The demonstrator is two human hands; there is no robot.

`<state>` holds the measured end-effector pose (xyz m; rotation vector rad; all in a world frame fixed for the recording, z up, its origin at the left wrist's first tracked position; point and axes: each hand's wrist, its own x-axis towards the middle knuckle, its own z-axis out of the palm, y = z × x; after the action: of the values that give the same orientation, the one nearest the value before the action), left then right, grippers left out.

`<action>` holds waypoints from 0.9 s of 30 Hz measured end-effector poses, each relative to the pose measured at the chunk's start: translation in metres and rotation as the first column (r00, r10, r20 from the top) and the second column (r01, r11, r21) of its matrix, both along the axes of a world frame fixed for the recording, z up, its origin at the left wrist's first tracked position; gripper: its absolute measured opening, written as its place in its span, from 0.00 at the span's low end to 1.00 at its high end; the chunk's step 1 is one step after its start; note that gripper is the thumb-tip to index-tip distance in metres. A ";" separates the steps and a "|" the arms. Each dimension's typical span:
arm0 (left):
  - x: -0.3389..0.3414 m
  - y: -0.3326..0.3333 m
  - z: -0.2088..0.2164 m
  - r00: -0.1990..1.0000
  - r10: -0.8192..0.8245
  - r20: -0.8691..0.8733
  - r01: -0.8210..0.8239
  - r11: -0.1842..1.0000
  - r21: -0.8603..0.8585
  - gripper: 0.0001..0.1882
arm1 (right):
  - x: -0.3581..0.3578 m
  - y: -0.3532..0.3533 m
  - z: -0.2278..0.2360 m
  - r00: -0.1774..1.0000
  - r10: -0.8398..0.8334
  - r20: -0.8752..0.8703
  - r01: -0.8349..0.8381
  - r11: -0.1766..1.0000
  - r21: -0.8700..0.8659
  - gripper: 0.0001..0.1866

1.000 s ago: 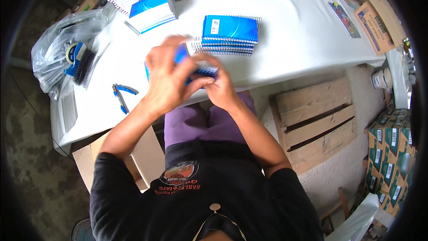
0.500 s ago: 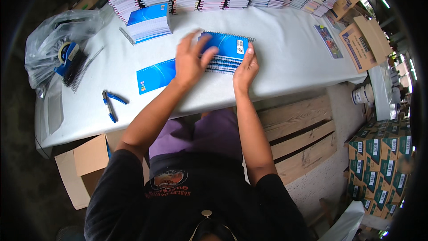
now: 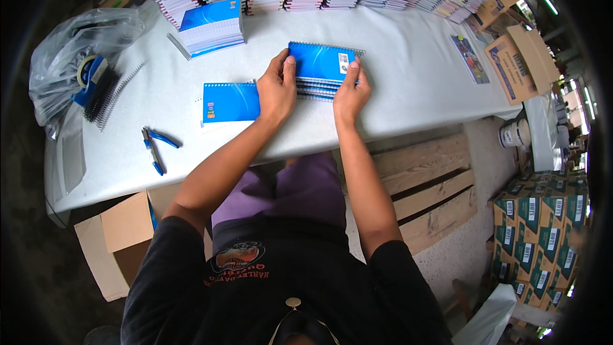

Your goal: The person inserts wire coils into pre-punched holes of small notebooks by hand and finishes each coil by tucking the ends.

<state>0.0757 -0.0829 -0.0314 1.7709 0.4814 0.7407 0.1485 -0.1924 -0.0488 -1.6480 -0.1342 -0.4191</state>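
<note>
One stack of blue spiral notebooks (image 3: 319, 61), held from both ends.
Our left hand (image 3: 279, 86) and right hand (image 3: 352, 92) grip the stack on the counter (image 3: 421, 76), just past our twelve o'clock; bracing its ends seems to keep it aligned. At eleven lies a punched blue cover (image 3: 231, 102), at ten the blue-handled pliers (image 3: 152, 148), probably placed clear of our grip yet within easy reach.

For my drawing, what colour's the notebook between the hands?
The notebook is mostly blue, clearest in the head view.
</note>
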 end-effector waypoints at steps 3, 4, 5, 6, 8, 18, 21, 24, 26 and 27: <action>0.006 0.007 -0.011 0.993 -0.021 0.114 0.019 1.000 0.022 0.21 | -0.007 0.007 0.010 0.999 -0.049 -0.023 0.050 0.998 0.040 0.21; 0.006 0.008 -0.010 0.995 -0.033 0.094 0.032 0.999 0.014 0.21 | -0.009 0.006 0.009 0.996 -0.084 -0.013 0.085 0.996 0.031 0.22; 0.006 0.009 -0.009 0.996 -0.044 0.073 0.044 0.999 0.006 0.21 | -0.010 0.004 0.009 0.997 -0.072 -0.024 0.072 0.997 0.004 0.21; 0.005 0.011 -0.009 0.997 -0.055 0.053 0.055 0.998 -0.002 0.21 | -0.011 0.002 0.009 0.998 -0.060 -0.036 0.059 0.998 -0.023 0.20; 0.004 0.012 0.015 0.999 0.016 -0.032 -0.008 0.967 0.254 0.21 | -0.009 -0.010 0.009 0.980 -0.166 0.108 0.178 0.978 -0.110 0.20; 0.008 0.223 0.023 0.968 0.155 -0.199 0.133 0.358 0.924 0.22 | -0.152 -0.037 0.156 0.001 0.914 0.407 -0.996 0.039 -0.086 0.16; 0.011 0.204 0.039 0.919 0.218 -0.327 0.204 0.447 0.871 0.20 | -0.165 -0.054 0.158 0.028 0.945 0.327 -0.987 0.077 -0.138 0.16; 0.008 0.181 0.060 0.856 0.314 -0.411 0.242 0.459 0.855 0.22 | -0.171 -0.064 0.158 0.065 0.955 0.290 -0.983 0.112 -0.149 0.16; -0.008 0.172 0.045 0.993 0.108 -0.054 0.029 0.217 0.976 0.27 | -0.176 -0.066 0.162 0.069 0.958 0.280 -0.984 0.111 -0.139 0.16; -0.015 0.155 0.038 0.960 0.110 -0.257 0.208 0.334 0.919 0.29 | -0.176 -0.068 0.167 0.078 0.960 0.268 -0.987 0.113 -0.117 0.16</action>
<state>0.0603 0.0724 0.0070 3.0550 0.1145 0.7858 -0.0278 -0.2607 0.1181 -1.0007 -1.3970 0.4499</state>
